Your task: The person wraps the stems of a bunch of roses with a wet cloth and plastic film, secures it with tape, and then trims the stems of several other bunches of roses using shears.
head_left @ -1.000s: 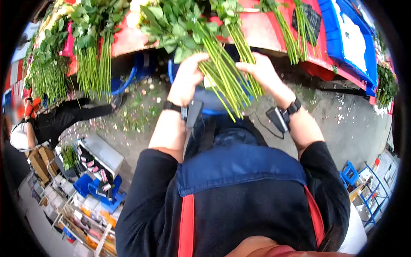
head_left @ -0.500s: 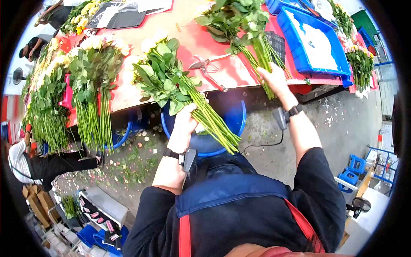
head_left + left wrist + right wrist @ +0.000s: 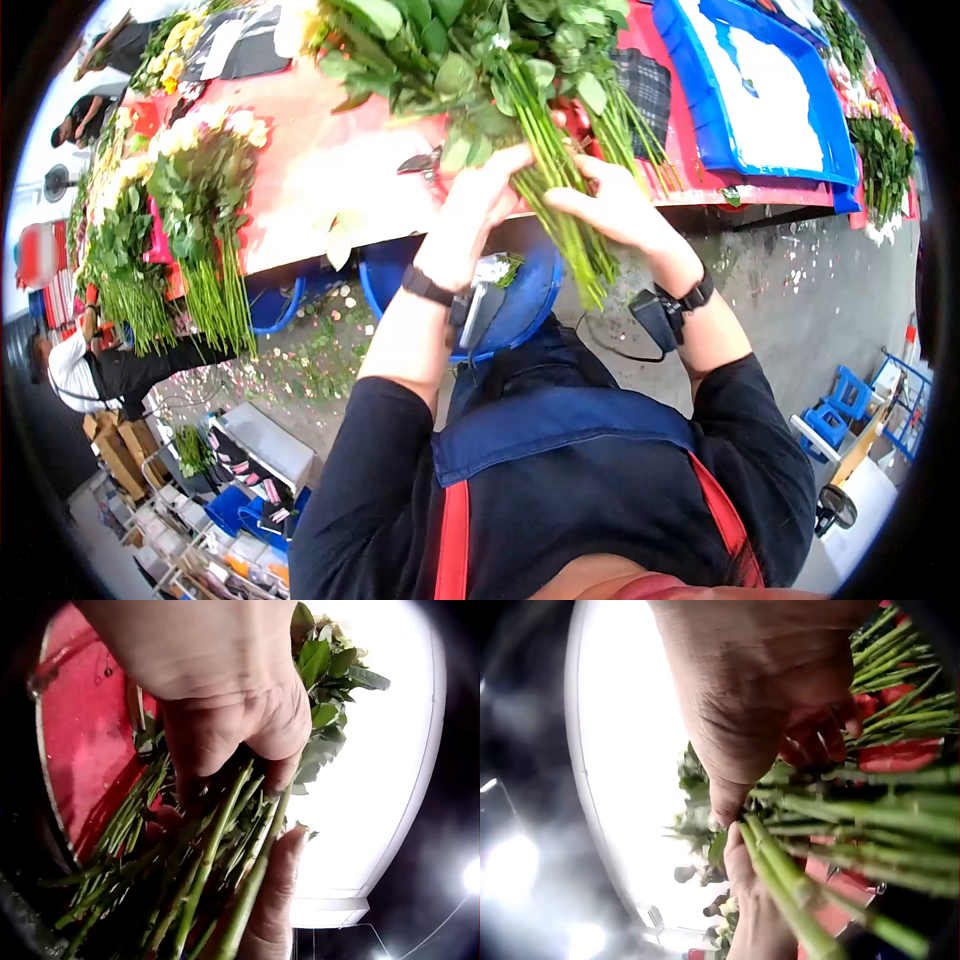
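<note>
A leafy bundle of green stems (image 3: 560, 190) slants over the table's front edge, with its cut ends towards the person. My left hand (image 3: 485, 200) grips it from the left, just below the leaves. On its other side my right hand (image 3: 620, 205) holds the stems, thumb laid along them. Seen from the left wrist, the fingers of the left hand (image 3: 232, 724) curl over the stems (image 3: 202, 877), and the right thumb lies against them from below. In the right wrist view, the right hand's thumb (image 3: 727, 799) presses on stem ends (image 3: 780, 877); its fingers are partly hidden.
More stems (image 3: 640, 140) lie behind the right hand on the red table (image 3: 300, 150), beside a blue tray (image 3: 840, 180). Shears (image 3: 420, 162) lie left of the bundle, partly covered. A blue tub (image 3: 545, 300) stands under the table edge. Flower bunches (image 3: 205, 200) overhang at left.
My right hand has come back from the stems at the right to the bundle in my left hand. Both the left hand and the bundle have shifted right and up in the head view.
</note>
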Motion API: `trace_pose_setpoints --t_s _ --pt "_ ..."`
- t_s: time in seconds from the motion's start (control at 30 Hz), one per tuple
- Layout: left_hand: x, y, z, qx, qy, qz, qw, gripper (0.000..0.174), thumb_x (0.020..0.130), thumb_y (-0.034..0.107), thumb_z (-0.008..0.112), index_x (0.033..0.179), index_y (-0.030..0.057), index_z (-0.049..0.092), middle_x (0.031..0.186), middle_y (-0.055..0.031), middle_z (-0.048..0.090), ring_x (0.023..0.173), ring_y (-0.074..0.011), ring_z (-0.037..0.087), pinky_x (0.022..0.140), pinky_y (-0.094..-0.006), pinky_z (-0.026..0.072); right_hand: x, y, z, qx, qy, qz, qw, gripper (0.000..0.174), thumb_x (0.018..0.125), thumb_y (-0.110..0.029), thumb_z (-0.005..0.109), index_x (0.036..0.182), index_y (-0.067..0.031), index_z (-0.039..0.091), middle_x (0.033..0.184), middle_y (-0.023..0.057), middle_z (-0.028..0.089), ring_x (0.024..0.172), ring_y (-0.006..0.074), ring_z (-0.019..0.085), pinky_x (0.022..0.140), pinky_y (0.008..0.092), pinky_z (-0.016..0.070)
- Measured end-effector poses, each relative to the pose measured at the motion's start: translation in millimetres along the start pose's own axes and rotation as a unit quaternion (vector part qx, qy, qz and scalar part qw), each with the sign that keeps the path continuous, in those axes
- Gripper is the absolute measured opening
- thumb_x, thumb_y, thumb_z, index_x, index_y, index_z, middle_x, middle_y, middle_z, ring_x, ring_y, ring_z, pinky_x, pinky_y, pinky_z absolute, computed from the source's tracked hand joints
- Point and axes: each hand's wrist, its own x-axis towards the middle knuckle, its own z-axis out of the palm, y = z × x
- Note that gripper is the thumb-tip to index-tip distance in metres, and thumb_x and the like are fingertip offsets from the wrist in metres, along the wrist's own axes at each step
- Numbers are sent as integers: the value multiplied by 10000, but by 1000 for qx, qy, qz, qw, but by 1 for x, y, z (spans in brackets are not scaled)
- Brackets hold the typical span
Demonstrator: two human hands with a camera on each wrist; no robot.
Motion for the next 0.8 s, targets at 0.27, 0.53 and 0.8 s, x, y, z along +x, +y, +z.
trace_pose_setpoints --t_s 0.27,0.53,0.8 --pt "106 -12 -2 59 6 -116 991 252 796 26 634 1036 -50 622 966 -142 680 870 -261 673 821 -381 564 38 63 -52 330 17 93 939 323 879 -134 595 1143 52 570 991 69 652 832 111 610 717 271 504" --pt "102 -10 -14 68 34 -194 978 222 811 91 582 1001 -17 619 919 -141 662 861 -269 653 847 -420 540 31 88 -57 274 153 67 947 301 890 -226 609 1052 24 568 842 63 647 696 119 621 614 253 495" --pt "88 -8 -29 -33 -8 -176 984 216 810 167 653 945 3 616 798 -108 636 778 -250 639 758 -429 551 2 84 -84 177 263 -7 948 288 889 -149 632 1135 -12 571 857 14 632 695 68 588 601 220 484"
